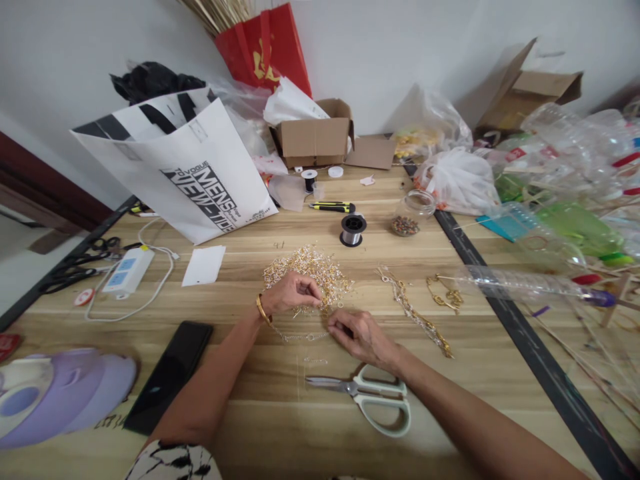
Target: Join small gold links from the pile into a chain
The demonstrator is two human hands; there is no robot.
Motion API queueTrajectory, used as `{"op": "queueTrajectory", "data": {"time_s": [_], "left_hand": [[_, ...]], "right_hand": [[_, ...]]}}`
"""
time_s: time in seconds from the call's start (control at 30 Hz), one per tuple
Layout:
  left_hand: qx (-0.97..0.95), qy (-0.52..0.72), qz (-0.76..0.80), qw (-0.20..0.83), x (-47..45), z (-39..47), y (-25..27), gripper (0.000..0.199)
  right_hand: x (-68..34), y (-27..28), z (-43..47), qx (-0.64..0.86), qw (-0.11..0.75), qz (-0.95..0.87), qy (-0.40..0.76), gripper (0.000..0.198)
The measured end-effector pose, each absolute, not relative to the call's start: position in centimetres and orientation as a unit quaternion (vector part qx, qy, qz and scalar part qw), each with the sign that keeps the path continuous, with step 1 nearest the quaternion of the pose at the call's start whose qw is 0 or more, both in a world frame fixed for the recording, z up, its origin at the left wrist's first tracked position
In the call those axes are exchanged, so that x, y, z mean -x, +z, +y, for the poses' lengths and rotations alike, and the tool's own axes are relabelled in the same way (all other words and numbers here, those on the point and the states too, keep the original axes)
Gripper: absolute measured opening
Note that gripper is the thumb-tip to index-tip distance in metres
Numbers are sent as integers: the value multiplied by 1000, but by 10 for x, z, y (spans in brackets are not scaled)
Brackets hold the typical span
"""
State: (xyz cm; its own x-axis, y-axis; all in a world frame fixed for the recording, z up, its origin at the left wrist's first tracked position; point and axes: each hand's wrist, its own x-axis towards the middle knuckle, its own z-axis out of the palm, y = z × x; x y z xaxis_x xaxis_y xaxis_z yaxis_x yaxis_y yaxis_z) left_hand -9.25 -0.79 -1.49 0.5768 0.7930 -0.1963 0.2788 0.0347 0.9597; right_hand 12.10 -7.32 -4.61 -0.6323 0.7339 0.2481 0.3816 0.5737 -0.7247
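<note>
My left hand, with a gold bracelet on its wrist, is at the near edge of a heap of small gold and silver pieces. Its thumb and fingertips are pinched together; what is between them is too small to tell. To its right, my right hand rests low over the table with its fingers closed at the end of a thin chain. The chain curves across the wood below my left hand. Just under my right hand lie scissors with pale handles, and a short chain piece is left of them.
Finished-looking chains lie to the right. Beyond the heap are a wire spool, a utility knife and a bead jar. A phone and power strip are left; plastic bottles crowd the right.
</note>
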Motion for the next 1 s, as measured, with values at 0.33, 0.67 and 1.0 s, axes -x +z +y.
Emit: {"op": "queueTrajectory", "data": {"time_s": [0.33,0.67,1.0], "left_hand": [[-723,209,446,484,91,-9,-11,10],[-738,200,448,463,92,-7,-16,7],[-750,186,441,457,92,-7,-15,8]], "right_hand": [[-121,-45,-73,330,279,-840,326,8],[-120,-43,-73,330,280,-841,324,10],[-121,-41,-73,330,276,-843,322,10]]}}
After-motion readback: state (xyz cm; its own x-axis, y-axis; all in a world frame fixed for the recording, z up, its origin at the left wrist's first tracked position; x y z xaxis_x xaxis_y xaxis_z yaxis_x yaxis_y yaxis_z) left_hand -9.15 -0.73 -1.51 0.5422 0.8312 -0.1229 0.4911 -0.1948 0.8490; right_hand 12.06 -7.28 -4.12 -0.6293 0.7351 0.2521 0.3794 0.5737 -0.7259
